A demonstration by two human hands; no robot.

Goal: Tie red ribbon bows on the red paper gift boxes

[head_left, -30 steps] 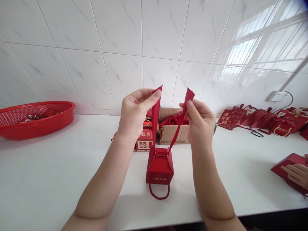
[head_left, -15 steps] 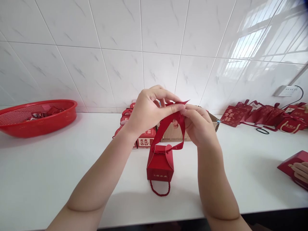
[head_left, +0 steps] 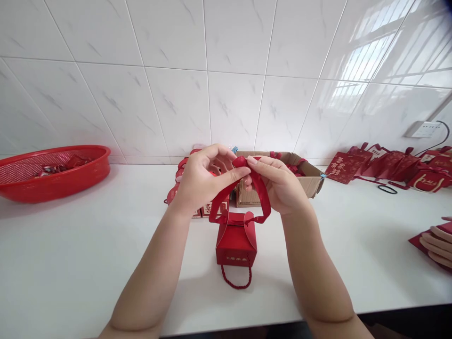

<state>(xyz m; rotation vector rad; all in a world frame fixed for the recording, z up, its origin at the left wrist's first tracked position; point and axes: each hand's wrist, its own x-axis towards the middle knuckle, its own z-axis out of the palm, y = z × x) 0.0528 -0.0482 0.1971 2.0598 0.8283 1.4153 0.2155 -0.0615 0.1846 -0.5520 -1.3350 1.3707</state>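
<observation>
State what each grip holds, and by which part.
The left grip and right grip both pinch the red ribbon at the top of its loop. The small red box below is not itself held.

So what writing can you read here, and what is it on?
"居乐业", apparently, on the small red box; preceding character unclear.
"吾家有囍", apparently, on the red card at right.
Too small, blurred or covered: print on the cardboard carton, boxes behind, gold-handled bag.

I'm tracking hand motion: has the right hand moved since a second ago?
Yes: judged against the wall tiles, the right hand has moved left and down.
</observation>
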